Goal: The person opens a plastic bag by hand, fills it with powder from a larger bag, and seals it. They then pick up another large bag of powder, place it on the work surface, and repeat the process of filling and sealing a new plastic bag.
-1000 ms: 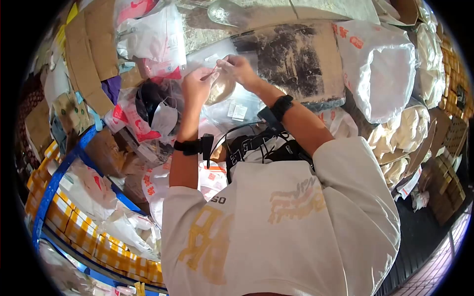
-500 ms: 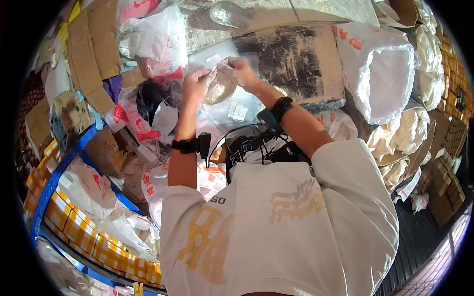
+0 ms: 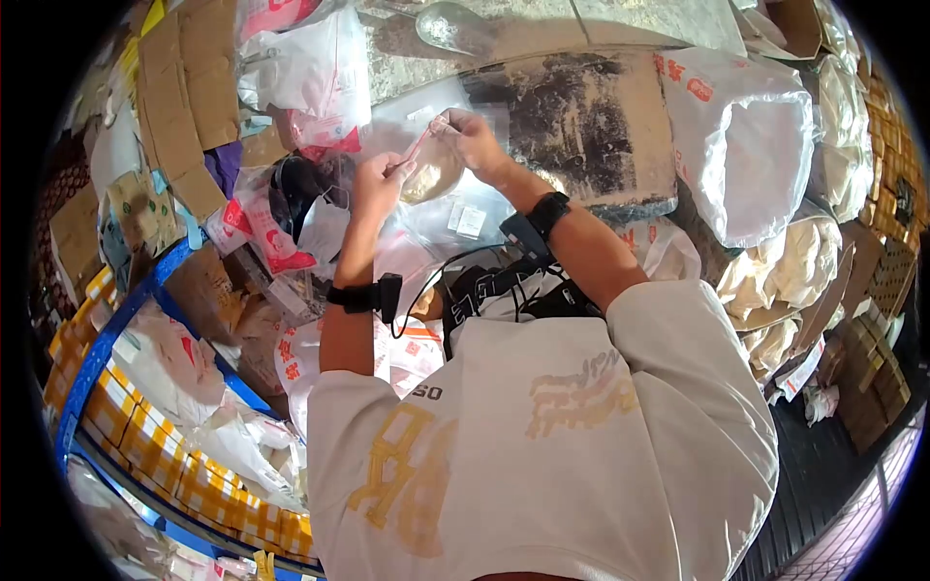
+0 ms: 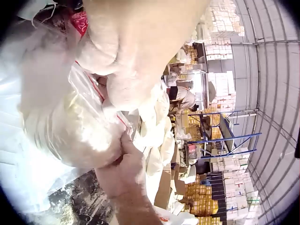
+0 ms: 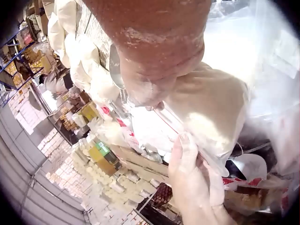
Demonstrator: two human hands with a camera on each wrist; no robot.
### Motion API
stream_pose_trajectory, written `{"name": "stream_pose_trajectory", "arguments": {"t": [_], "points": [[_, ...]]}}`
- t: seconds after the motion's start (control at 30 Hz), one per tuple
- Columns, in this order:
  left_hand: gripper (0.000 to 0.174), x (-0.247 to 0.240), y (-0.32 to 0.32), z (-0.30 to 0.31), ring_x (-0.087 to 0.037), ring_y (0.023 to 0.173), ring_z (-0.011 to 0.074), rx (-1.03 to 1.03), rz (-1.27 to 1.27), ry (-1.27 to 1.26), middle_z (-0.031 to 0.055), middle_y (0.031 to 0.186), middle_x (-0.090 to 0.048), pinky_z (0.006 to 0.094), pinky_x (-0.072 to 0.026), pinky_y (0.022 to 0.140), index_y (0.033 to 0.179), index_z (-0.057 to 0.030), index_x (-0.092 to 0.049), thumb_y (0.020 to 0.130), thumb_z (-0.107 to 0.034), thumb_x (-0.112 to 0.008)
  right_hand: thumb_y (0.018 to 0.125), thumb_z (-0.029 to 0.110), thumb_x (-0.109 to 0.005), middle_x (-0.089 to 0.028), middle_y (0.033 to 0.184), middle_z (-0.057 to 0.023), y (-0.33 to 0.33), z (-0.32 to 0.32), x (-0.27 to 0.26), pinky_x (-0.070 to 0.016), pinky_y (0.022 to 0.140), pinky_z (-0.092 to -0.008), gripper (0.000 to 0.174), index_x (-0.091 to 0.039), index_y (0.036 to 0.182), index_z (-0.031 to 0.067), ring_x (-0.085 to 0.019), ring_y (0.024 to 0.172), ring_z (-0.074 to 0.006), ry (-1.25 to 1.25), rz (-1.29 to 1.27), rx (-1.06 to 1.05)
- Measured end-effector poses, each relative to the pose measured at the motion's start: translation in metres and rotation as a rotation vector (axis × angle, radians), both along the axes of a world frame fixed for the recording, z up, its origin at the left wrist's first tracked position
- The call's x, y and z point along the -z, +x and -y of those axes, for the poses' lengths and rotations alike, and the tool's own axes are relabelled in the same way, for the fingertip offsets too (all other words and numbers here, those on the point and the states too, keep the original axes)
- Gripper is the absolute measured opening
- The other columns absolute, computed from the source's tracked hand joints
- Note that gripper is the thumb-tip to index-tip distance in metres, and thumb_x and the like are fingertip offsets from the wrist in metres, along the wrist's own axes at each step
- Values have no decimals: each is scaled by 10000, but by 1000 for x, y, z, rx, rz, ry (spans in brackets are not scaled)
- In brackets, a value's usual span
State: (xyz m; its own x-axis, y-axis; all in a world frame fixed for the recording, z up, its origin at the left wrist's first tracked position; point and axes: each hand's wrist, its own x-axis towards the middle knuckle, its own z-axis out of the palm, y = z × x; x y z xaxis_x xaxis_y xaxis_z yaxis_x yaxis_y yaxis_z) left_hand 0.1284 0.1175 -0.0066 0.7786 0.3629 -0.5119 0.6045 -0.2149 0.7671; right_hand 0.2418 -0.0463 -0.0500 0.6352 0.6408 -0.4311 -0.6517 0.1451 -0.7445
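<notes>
Between the two hands is a clear zip-lock bag (image 3: 434, 176) of pale powder, with a red line along its mouth. My left hand (image 3: 377, 184) pinches the mouth at its left end, thumb and fingers on the red strip. The right hand (image 3: 472, 143) grips the other end, farther from the body. In the left wrist view the powder bulges the lower part of the bag (image 4: 77, 129). The right wrist view shows the left fingers (image 5: 188, 152) on the seal edge, while the right hand (image 5: 159, 65) hides the far corner.
Flat clear bags with white labels (image 3: 469, 221) lie under the hands. A powder-dusted dark board (image 3: 591, 126) is to the right, beside a large lined white sack (image 3: 765, 155). A clear scoop (image 3: 450, 27) rests at the back. Red-and-white bags (image 3: 325, 116) crowd the left.
My left hand has slid down and left along the bag's mouth, away from the right hand, so the red strip now stretches between them. The right hand has barely moved.
</notes>
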Motion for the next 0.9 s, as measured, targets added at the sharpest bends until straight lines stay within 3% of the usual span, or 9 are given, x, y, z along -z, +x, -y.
{"name": "stream_pose_trajectory", "arguments": {"t": [0.23,0.33,0.53,0.57,0.67,0.73,0.83,0.9], "points": [[171,-15,-36,-13,-510,585,105,145,22,184,53,647,-613,297,-420,563,899,11,-691,884,-160,-693,933,62,-650,-641,829,11,-3,-2,0,-475,669,-238,48,-642,893,35,-568,738,-64,69,-69,77],[236,-15,-50,-9,-484,587,133,93,100,191,117,645,-563,325,-419,584,854,29,-643,926,-196,-642,929,67,-657,-636,818,11,-2,-1,1,-470,659,-232,62,-634,880,38,-563,731,-60,48,-85,56],[309,8,-78,-1,-522,559,285,12,90,418,244,664,-512,385,-416,565,862,36,-628,955,-258,-611,945,159,-672,-620,800,29,0,3,-1,-451,635,-229,150,-625,856,48,-549,721,-49,22,-48,47],[307,5,-77,0,-556,578,309,-25,-2,423,228,666,-552,390,-448,592,864,34,-635,923,-267,-657,948,168,-671,-622,804,29,1,5,1,-453,640,-228,156,-628,858,49,-549,722,-47,48,-45,43],[302,-37,-43,15,-589,600,318,-42,534,573,210,679,-603,390,-477,620,856,31,-658,877,-266,-709,964,187,-650,-640,851,22,3,12,7,-460,692,-229,155,-641,896,49,-561,765,-49,99,-30,10],[301,-18,-37,17,-611,636,310,3,421,433,197,722,-641,379,-491,647,869,27,-674,849,-267,-737,984,189,-617,-669,928,5,3,16,11,-468,779,-233,151,-656,963,45,-587,849,-58,105,-15,-53],[304,-16,-23,18,-643,701,301,27,188,319,203,797,-671,370,-500,676,899,23,-689,831,-266,-756,982,181,-617,-690,996,-3,2,23,-17,-478,820,-246,195,-681,1075,22,-602,899,-66,53,27,-213],[309,-19,-14,17,-664,753,288,34,76,291,195,846,-687,356,-503,706,941,23,-690,832,-259,-754,964,171,-645,-695,990,-7,1,23,-12,-499,810,-255,188,-691,1074,26,-619,892,-76,27,59,-208]]}}
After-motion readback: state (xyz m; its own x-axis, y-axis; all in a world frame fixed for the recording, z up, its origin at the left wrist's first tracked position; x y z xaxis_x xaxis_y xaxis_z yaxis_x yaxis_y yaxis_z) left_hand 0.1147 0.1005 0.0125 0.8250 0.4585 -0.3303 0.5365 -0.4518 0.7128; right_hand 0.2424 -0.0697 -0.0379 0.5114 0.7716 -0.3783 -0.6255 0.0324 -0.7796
